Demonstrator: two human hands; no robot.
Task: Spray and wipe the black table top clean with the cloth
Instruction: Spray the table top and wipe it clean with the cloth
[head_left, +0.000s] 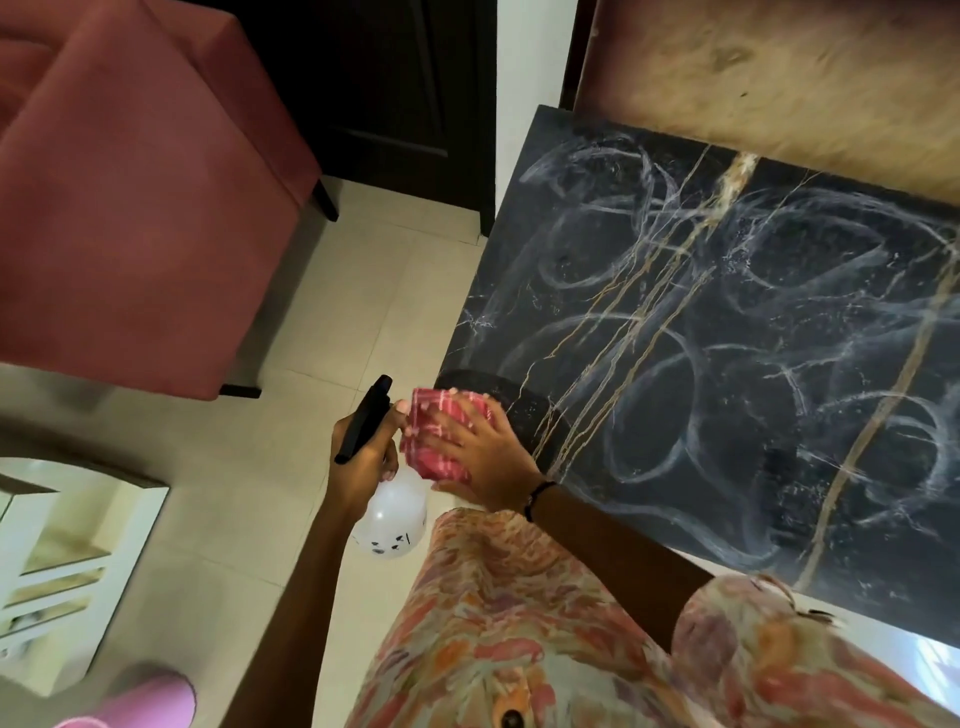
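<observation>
The black marble table top (727, 364) fills the right half, veined in gold and streaked with whitish swirl marks. My right hand (480, 457) lies flat with spread fingers on a folded red checked cloth (441, 436) at the table's near left corner. Just left of the table, over the floor, my left hand (363, 467) grips the neck of a white spray bottle (392, 519) with a black trigger head (366, 418).
A pink upholstered armchair (130, 208) stands at the left on the pale tiled floor (363, 291). A dark door (405, 93) is behind it. A tan panel (779, 67) rises at the table's far edge. A white shelf unit (67, 561) sits at the lower left.
</observation>
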